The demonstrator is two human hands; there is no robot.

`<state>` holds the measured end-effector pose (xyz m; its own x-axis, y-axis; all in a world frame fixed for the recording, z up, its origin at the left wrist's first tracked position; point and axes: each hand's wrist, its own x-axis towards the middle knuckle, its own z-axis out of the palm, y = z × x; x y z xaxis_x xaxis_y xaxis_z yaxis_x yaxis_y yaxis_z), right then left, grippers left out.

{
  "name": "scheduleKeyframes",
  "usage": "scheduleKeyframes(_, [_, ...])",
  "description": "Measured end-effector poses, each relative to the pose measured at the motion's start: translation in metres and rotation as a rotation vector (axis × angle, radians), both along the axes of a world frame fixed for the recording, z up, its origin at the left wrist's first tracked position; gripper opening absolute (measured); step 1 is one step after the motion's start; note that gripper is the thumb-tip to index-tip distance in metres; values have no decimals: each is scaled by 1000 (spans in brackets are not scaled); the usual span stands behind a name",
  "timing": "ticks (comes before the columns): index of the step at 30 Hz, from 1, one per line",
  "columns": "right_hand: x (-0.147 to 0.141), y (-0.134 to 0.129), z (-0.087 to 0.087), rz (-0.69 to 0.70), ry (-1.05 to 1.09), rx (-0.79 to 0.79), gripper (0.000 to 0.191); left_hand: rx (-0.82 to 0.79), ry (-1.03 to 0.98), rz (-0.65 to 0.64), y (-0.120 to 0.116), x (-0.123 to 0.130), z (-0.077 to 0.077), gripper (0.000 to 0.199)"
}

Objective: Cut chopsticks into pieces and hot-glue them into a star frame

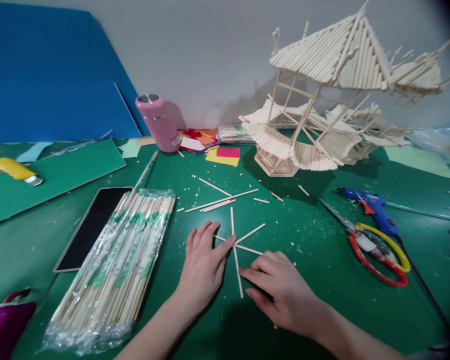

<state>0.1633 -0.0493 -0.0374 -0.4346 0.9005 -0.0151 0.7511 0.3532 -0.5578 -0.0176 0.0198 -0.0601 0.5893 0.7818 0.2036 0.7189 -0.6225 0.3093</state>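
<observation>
Thin wooden sticks lie on the green tabletop in a star shape, their ends meeting near one centre; one long upright stick [237, 265] runs down through it. My left hand [204, 257] rests at the star's left, fingers spread and flat, one fingertip touching the centre. At the lower right, my right hand [279, 285] lies with its thumb and forefinger apart, a fingertip at the edge of the lower stick. It grips nothing that I can see. Beyond the star lie loose cut sticks [221, 201] and small wood scraps.
A plastic-wrapped pack of chopsticks [116, 270] partly covers a dark phone [93, 225] at left. On the right are scissors [377, 252] and a blue glue gun [373, 205]. Behind stand a pink flask [159, 125] and a wooden stick pavilion [315, 155]. A yellow cutter [13, 169] lies far left.
</observation>
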Motion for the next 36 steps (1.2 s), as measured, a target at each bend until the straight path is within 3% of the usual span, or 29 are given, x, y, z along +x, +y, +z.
scheduleKeyframes(36, [-2, -3, -1, 5, -17, 15, 35, 16, -27, 5, -1, 0, 0, 41])
